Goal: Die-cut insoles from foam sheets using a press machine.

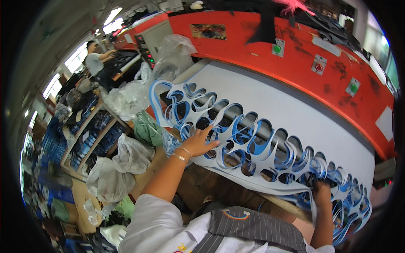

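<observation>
Across the front of a white table bed (270, 90) lies a long white and blue cut-out sheet (228, 158), full of oval holes with thin, tangled blue and white strips around them. My left hand (197, 143) rests at the sheet's left part, its index finger and thumb spread apart. Toward the right end, my right hand (322, 193) reaches down into the strips. Its fingers are dark and partly hidden there, so their grip is unclear. At the right, the sheet's edge droops over the front of the bed.
Behind the bed runs a red machine beam (253, 46) with green and red buttons. Clear plastic bags (173, 55) crowd the left. Shelves (90, 135) hold stacked dark and blue pieces. Another person (96, 63) stands at a table farther back.
</observation>
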Available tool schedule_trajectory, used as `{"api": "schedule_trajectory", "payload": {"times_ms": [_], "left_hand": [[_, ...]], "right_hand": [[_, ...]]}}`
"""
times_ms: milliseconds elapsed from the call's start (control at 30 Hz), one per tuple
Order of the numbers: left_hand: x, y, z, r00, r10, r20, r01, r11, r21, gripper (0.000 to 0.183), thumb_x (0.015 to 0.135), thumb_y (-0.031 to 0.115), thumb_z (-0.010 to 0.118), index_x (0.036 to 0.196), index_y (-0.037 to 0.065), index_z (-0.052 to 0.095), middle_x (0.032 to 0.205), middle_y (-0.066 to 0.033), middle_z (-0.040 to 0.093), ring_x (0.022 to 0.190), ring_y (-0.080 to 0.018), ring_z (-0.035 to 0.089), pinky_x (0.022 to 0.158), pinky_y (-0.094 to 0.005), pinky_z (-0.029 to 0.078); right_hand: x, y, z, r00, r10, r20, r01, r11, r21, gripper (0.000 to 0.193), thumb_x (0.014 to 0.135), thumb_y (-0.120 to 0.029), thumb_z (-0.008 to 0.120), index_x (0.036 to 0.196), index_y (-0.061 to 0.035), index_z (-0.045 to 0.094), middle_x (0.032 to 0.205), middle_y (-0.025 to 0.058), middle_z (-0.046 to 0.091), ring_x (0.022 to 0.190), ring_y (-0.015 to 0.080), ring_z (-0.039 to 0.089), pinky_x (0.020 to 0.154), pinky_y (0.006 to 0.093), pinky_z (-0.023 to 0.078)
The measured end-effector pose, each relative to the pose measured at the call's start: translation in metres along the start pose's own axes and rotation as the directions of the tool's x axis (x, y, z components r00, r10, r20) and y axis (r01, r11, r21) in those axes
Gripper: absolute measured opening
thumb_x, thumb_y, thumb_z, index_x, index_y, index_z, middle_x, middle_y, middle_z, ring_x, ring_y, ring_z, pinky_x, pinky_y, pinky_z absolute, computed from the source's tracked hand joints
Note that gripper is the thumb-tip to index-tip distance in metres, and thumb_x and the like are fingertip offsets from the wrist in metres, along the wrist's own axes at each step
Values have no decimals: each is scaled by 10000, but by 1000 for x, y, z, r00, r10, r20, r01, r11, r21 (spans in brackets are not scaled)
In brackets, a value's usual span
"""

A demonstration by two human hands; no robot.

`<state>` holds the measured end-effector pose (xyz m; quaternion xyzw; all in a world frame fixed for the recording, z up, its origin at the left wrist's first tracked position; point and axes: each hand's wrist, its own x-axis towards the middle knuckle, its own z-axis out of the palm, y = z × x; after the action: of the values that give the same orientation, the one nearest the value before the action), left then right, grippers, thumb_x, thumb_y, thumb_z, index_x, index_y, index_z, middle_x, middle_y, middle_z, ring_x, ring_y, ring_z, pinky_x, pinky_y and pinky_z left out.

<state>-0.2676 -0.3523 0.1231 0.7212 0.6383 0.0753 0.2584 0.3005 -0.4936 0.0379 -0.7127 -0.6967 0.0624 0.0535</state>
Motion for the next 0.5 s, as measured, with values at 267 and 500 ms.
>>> {"api": "schedule_trajectory", "payload": {"times_ms": [267,500], "left_hand": [[-18,-98,-29,936,326,-132,-332,943,-31,895,785,461,710,1474,110,258,1414,-258,379,1261,-408,441,1012,-437,398],[-44,-82,-151,737,289,612,-249,957,-151,692,819,469,688,1333,40,512,718,-173,632,627,-262,628,581,-330,462]], "right_hand": [[23,-128,-103,894,277,352,-297,955,3,292,739,-228,760,907,-9,663,773,217,655,721,364,644,660,408,488],[-45,-224,-181,651,444,615,-662,729,174,334,752,-232,785,966,-6,665,715,60,632,607,143,613,572,282,508]]}}
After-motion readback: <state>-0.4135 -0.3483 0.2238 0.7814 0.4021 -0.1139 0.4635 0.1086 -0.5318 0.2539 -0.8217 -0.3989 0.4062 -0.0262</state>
